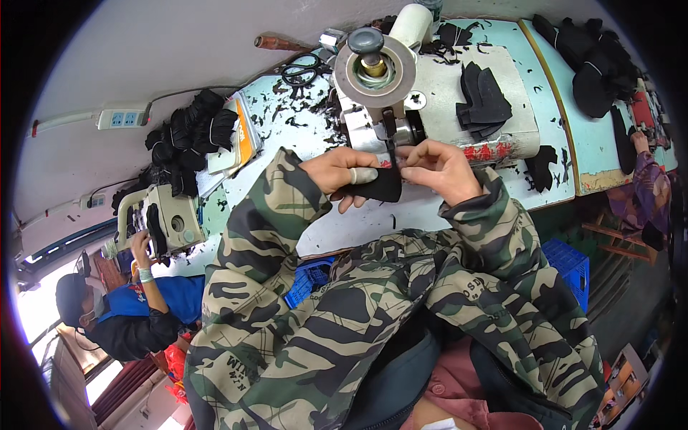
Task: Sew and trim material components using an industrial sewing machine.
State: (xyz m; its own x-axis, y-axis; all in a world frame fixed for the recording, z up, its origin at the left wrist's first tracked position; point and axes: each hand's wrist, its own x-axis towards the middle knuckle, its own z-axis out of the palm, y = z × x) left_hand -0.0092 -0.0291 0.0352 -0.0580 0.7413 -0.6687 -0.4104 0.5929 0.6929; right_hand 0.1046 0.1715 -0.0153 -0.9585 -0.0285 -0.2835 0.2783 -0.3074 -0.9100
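Observation:
My left hand [342, 173], with a pale cover on one finger, grips a small flat black piece of material [383, 186] between thumb and fingers. On its other side my right hand [446, 169] is closed in a pinch at the piece's upper right edge. Both hands are just in front of the working end of a pale bench machine [364, 123], below its round metal wheel [375, 75] with a dark knob on top. Whether the piece touches the machine is hidden by my fingers.
A stack of cut black pieces [484, 100] lies on the machine's flat top. Black scissors [301, 70], an orange-handled tool [276, 43] and scattered scraps are behind. Tied black bundles [192, 129] sit left, beside papers [240, 140]. Co-workers are at both sides; a blue crate [567, 269] stands right.

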